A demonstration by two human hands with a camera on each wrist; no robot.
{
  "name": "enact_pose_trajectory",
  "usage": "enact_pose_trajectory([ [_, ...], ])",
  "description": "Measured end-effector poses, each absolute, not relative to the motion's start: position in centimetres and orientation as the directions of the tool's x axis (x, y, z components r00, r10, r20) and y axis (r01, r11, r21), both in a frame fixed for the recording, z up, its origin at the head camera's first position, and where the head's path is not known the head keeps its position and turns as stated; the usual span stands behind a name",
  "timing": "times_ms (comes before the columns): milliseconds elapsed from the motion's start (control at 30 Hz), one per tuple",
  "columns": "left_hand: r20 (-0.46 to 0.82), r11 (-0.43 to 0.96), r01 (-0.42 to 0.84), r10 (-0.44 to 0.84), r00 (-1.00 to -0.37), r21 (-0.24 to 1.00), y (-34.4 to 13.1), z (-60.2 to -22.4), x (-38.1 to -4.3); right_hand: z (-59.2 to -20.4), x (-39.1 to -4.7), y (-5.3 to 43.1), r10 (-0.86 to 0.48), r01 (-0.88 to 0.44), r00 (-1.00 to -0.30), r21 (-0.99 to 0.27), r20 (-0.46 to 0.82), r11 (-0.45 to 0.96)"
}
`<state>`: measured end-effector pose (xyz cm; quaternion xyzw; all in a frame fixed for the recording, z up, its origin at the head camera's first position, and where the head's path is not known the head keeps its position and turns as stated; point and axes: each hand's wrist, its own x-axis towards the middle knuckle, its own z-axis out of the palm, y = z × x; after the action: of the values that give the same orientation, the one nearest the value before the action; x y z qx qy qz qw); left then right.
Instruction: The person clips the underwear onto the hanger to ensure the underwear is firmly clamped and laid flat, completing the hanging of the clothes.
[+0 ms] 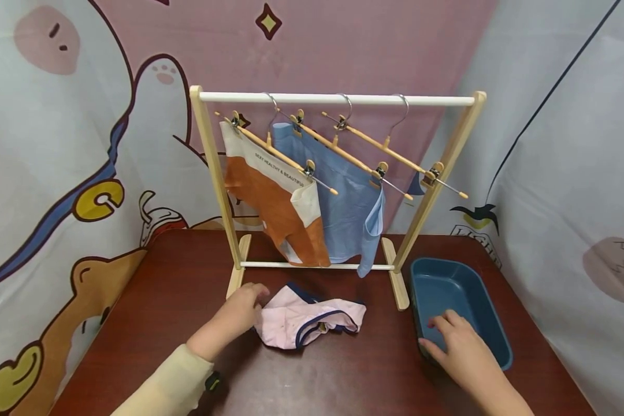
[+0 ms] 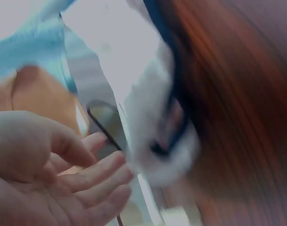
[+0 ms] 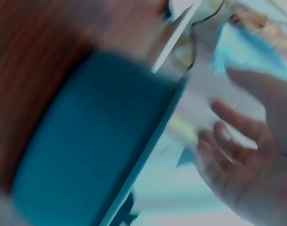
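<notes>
A pair of pink underpants (image 1: 281, 323) with navy trim lies crumpled on the table before the rack. My left hand (image 1: 241, 309) is at their left edge, fingers loosely bent; whether the fingertips touch the cloth cannot be told. In the left wrist view the same hand (image 2: 63, 174) has its fingers extended beside the blurred underpants (image 2: 138, 70). Over the near left side of a blue plastic tray (image 1: 449, 289) hovers my right hand (image 1: 460, 344), thumb and fingers spread apart. The right wrist view shows that hand (image 3: 256, 165) holding nothing, beside the tray (image 3: 96, 136).
A wooden rack (image 1: 338, 99) stands behind. From its clip hangers hang orange-and-white underpants (image 1: 270, 190) and blue underpants (image 1: 343, 202). A third clip hanger (image 1: 385, 147) hangs at right. A small dark object (image 1: 212, 381) lies by the left sleeve. Printed cloth surrounds the table.
</notes>
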<state>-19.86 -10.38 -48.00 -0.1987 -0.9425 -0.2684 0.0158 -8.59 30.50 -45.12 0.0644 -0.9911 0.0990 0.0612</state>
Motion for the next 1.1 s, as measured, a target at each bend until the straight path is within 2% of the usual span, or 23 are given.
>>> enact_pose_trajectory([
  [67,0.185,0.758,0.437,0.399,-0.898,0.484,-8.6,-47.6,-19.5,-44.9,-9.1,28.7,-0.103,-0.158,-0.967,-0.229,0.234,0.961],
  [133,0.211,0.742,0.489,0.444,-0.871,0.459,-6.7,-47.2,-19.2,-45.0,-9.8,26.9,-0.102,-0.171,-0.965,-0.288,0.240,0.942],
  [333,0.204,0.685,0.630,0.602,-0.772,0.365,-2.1,-47.7,-18.8,-46.5,-13.1,23.3,-0.126,-0.090,-0.991,-0.476,-0.044,0.875],
  [467,0.165,0.669,0.658,0.647,-0.744,0.345,-0.6,-48.9,-18.7,-48.0,-15.3,22.6,-0.091,0.039,-0.977,-0.580,-0.193,0.814],
  [600,0.140,0.666,0.670,0.667,-0.732,0.329,-0.1,-49.7,-18.6,-49.2,-16.7,22.6,-0.022,0.154,-0.960,-0.594,-0.279,0.790],
  [900,0.169,0.647,0.680,0.669,-0.723,0.345,-0.2,-50.4,-18.5,-50.6,-18.5,22.4,-0.002,0.195,-0.951,-0.605,-0.309,0.772],
  [1000,0.187,0.627,0.664,0.654,-0.733,0.408,-0.1,-50.6,-18.6,-50.7,-18.9,22.1,-0.028,0.164,-0.958,-0.626,-0.285,0.762],
  [1100,0.219,0.594,0.615,0.603,-0.767,0.518,-0.1,-50.6,-18.8,-50.4,-19.0,21.7,-0.071,0.109,-0.973,-0.710,-0.219,0.696],
])
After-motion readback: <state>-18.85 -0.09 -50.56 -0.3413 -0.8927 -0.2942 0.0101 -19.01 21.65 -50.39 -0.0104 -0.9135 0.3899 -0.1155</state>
